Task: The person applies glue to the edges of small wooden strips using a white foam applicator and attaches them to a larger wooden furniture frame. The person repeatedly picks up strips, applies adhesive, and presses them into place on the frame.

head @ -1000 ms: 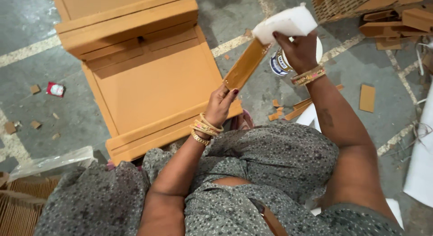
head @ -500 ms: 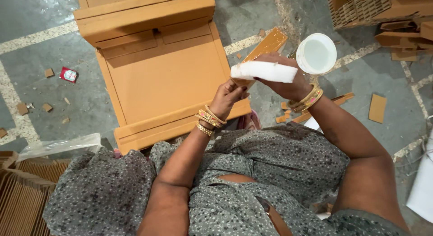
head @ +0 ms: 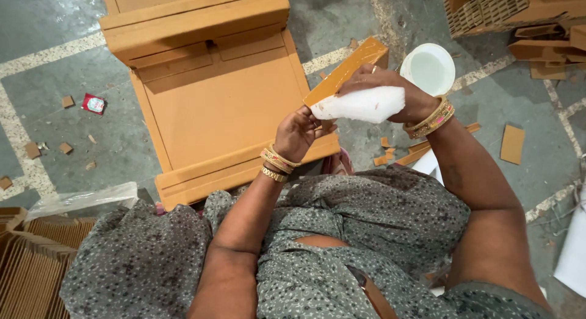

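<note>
Nearest the camera lies the person's lap in grey speckled cloth [head: 342,233], both forearms rising from it; at the lower left edge a stack of ribbed cardboard sheets [head: 27,264] stands on end, with a strip of clear plastic [head: 82,200] lying just beyond it.

The left hand [head: 296,135], with gold bangles at the wrist, is closed on the near end of a narrow cardboard strip [head: 345,72], fingers curled under it and thumb on top; the strip slants up and away to the right, held in the air above the floor. The right hand [head: 390,87], also bangled and with a ring on one finger, is clamped on a white cloth pad [head: 363,105], fingers folded over its top; the pad is pressed against the lower part of the strip, just beside the left hand's fingertips.

Beyond the hands a large flat cardboard panel [head: 220,105] lies on the grey floor [head: 36,105], with raised folded bands along its near and far edges; right of the strip's far end sits a round white tub [head: 427,69], seen from above; small cardboard offcuts [head: 511,143] lie scattered on the floor to the right, and a small red wrapper [head: 93,103] lies to the left; at the far right corner more cardboard pieces [head: 537,26] are piled.
</note>
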